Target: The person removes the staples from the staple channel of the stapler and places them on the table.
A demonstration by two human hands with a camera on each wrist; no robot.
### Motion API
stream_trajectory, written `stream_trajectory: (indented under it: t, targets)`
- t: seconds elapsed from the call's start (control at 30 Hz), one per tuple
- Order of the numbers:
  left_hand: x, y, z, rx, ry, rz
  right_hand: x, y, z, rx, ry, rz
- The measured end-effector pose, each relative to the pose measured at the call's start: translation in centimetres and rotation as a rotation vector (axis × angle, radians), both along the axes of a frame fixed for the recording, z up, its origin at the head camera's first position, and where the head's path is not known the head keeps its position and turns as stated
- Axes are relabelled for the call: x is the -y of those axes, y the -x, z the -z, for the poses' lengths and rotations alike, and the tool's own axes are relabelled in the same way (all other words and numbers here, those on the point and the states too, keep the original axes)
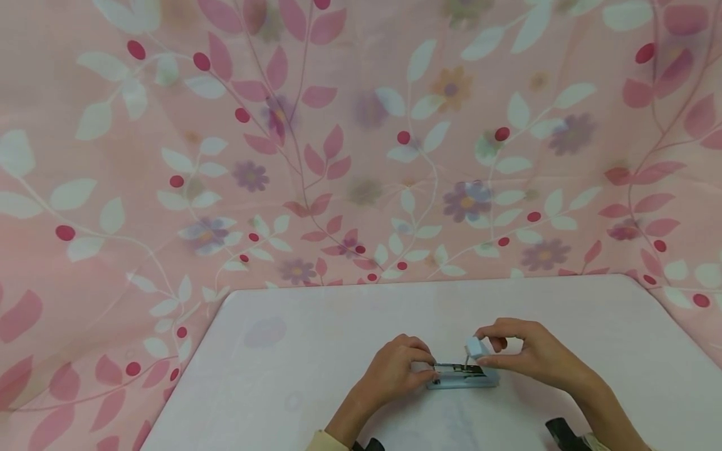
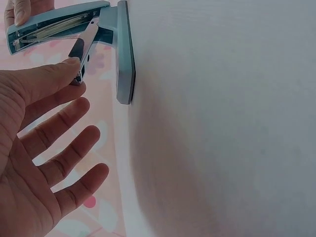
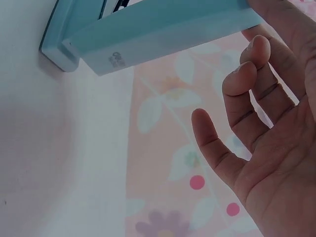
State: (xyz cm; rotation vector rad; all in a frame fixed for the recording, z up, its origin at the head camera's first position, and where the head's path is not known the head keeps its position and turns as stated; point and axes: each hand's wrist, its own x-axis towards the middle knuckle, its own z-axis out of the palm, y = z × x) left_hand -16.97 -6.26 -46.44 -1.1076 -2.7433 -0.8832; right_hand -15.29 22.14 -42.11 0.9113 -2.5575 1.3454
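Note:
A light blue stapler (image 1: 462, 381) stands on the white table, its top cover (image 3: 173, 27) swung up steeply from the base (image 2: 125, 59). My left hand (image 1: 395, 369) pinches the free end of the metal staple magazine (image 2: 88, 42) between thumb and index finger; its other fingers are spread loosely. The magazine is angled between cover and base in the left wrist view. My right hand (image 1: 536, 352) grips the raised end of the cover, thumb on one side and fingers on the other. Inside the cover, a long metal channel shows in the left wrist view.
The white table (image 1: 316, 326) has rounded far corners. Behind it hangs a pink floral cloth (image 1: 361, 156), which also shows past the table's left and right edges. Dark straps or mounts (image 1: 566, 433) sit at both wrists, next to pale sleeves.

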Motion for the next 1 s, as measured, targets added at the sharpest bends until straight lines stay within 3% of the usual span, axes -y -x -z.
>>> stream_trajectory:
  t: [0.33, 1.0]
  targets:
    - [0.0, 0.2, 0.0, -0.019, -0.001, 0.02, -1.1, -0.2, -0.1, 0.004, -0.006, 0.034]
    - [0.0, 0.3, -0.3, 0.004, 0.006, 0.02, -3.6, -0.1, 0.1, 0.015, 0.062, -0.026]
